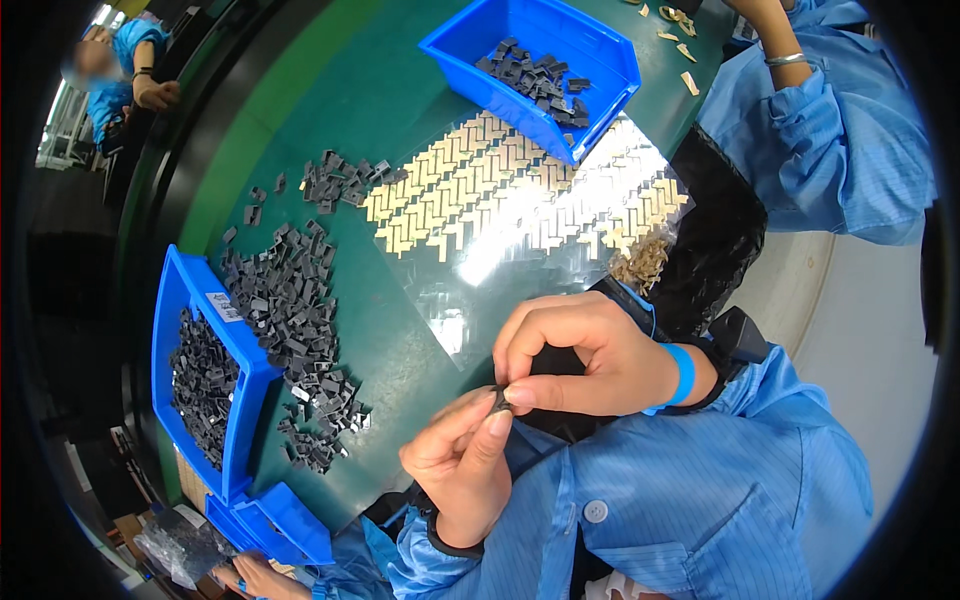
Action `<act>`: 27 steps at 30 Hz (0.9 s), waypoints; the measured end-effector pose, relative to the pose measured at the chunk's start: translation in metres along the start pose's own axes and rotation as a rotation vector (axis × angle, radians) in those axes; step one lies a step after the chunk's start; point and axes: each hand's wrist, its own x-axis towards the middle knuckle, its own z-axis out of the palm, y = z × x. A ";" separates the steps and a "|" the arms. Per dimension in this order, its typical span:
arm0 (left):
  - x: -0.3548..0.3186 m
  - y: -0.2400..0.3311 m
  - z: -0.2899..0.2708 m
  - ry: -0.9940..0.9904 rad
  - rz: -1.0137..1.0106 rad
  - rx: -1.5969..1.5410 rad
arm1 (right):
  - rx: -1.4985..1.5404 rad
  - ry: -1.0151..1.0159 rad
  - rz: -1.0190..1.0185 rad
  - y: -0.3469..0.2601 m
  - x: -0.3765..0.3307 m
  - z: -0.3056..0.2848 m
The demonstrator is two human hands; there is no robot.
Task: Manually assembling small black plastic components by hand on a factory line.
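Note:
Close to my body, both hands meet at their fingertips around a small black plastic piece (pixel 501 400). My left hand (pixel 462 462) pinches it from below between thumb and fingers. From the right, my right hand (pixel 590 360) grips its upper end with thumb and index finger, a blue band around that wrist. Most of the piece is hidden by the fingers. Beyond my hands lies a clear sheet (pixel 415 290) with rows of small tan L-shaped stickers (pixel 430 200). To the left, a large heap of small black plastic pieces (pixel 285 300) spreads on the green table.
A blue bin (pixel 455 75) with black pieces stands at the far side, overlapping the sheet. Another blue bin (pixel 245 400) full of black parts is at left. Crumpled tan scraps (pixel 640 265) lie beside a black bag (pixel 715 220). Co-workers' arms (pixel 785 70) show at the edges.

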 end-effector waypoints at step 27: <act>-0.001 0.038 0.003 -0.271 0.028 0.620 | 0.287 -0.501 0.416 -0.005 0.008 0.000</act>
